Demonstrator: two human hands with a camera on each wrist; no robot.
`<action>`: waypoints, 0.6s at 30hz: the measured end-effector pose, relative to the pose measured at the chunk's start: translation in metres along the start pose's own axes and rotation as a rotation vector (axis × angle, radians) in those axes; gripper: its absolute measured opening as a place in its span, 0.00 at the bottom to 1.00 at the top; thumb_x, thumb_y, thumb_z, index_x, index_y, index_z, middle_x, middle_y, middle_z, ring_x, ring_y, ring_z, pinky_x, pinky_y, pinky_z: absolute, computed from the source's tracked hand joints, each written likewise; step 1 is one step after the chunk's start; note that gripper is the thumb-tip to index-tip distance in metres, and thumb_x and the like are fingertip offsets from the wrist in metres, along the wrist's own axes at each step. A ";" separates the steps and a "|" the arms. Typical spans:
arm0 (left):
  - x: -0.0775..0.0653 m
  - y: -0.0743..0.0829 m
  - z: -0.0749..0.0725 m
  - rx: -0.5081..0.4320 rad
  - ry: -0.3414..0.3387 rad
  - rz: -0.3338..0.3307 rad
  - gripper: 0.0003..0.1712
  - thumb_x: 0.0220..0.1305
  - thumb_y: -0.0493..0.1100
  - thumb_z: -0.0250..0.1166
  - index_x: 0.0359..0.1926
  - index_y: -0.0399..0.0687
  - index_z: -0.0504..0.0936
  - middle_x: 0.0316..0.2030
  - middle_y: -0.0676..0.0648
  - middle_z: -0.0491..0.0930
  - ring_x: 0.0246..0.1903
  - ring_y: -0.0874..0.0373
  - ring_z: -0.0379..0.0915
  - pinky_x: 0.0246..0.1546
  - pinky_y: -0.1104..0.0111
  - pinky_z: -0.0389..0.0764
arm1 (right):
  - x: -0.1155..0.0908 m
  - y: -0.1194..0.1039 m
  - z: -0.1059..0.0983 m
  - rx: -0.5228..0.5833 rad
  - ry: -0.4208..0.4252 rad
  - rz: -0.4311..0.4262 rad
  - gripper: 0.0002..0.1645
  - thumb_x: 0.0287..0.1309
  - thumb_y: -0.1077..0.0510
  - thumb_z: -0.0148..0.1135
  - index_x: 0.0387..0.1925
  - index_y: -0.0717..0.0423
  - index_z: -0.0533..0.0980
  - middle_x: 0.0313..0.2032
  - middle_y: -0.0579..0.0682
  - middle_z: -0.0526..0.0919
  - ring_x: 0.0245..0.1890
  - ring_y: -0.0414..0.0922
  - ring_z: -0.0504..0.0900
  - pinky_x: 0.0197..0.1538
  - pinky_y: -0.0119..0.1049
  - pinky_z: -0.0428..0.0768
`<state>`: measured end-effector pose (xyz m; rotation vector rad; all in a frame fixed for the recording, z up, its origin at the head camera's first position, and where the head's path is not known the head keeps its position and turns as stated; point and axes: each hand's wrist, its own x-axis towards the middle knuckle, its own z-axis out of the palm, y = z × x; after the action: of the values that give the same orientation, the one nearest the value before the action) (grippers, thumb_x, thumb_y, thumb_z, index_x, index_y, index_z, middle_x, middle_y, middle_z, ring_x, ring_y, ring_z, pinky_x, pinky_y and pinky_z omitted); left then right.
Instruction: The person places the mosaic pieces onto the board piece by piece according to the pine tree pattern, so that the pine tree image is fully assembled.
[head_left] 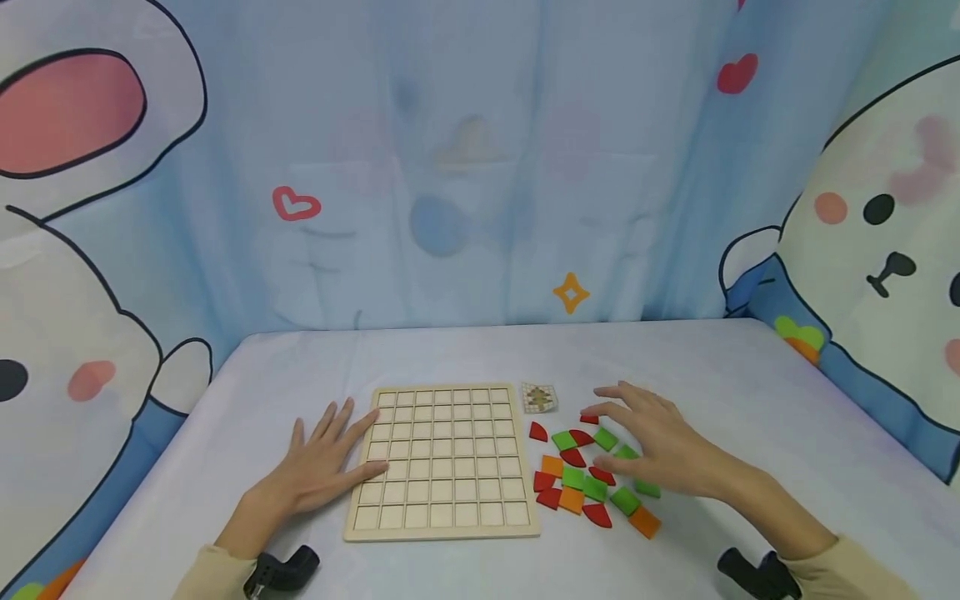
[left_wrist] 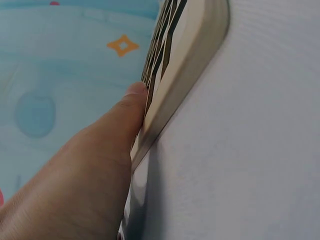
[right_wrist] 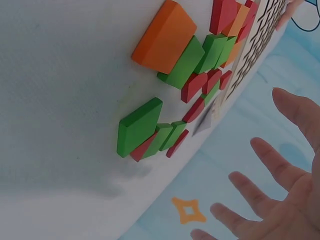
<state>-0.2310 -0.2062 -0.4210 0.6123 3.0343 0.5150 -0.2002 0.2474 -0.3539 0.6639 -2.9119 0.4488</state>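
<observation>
A pale wooden grid board [head_left: 442, 458] lies flat on the white table, its square cells bare. My left hand [head_left: 318, 467] rests at the board's left edge, fingers spread, with thumb and index fingertip on the frame. In the left wrist view the thumb [left_wrist: 117, 117] lies against the rim. My right hand [head_left: 652, 437] hovers over the right part of a loose group of flat blocks, fingers apart and holding nothing. Among the blocks are green squares [head_left: 625, 501], orange squares [head_left: 645, 522] and red curved-edge pieces [head_left: 597, 516]. The right wrist view shows a green block [right_wrist: 140, 125] nearest that hand.
A small printed card [head_left: 539, 398] with a patterned design lies just right of the board's top corner. White cloth covers the table [head_left: 285, 367]. Behind it hangs a blue cartoon curtain [head_left: 480, 167]. Black straps with cameras [head_left: 285, 571] sit on both wrists.
</observation>
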 end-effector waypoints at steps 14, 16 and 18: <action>-0.002 -0.002 -0.001 0.012 -0.012 -0.007 0.48 0.72 0.72 0.56 0.83 0.53 0.58 0.81 0.32 0.48 0.80 0.30 0.39 0.68 0.22 0.36 | 0.019 0.001 0.005 0.199 -0.215 0.005 0.14 0.61 0.55 0.76 0.47 0.52 0.86 0.44 0.45 0.83 0.44 0.46 0.80 0.47 0.43 0.87; -0.002 -0.002 0.000 0.009 -0.012 -0.008 0.48 0.72 0.72 0.56 0.83 0.53 0.58 0.81 0.32 0.48 0.80 0.30 0.39 0.68 0.23 0.35 | 0.025 0.002 0.004 0.190 -0.209 -0.007 0.14 0.61 0.57 0.76 0.47 0.54 0.86 0.44 0.46 0.83 0.44 0.46 0.81 0.48 0.43 0.87; -0.001 -0.001 0.001 0.002 -0.016 -0.005 0.48 0.72 0.72 0.55 0.83 0.54 0.58 0.81 0.32 0.47 0.80 0.30 0.38 0.68 0.23 0.34 | 0.030 0.006 0.003 0.180 -0.195 -0.012 0.14 0.60 0.59 0.76 0.48 0.56 0.86 0.44 0.48 0.84 0.44 0.47 0.81 0.47 0.44 0.87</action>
<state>-0.2306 -0.2069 -0.4219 0.6057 3.0207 0.5048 -0.2300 0.2396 -0.3526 0.7904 -3.0721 0.6874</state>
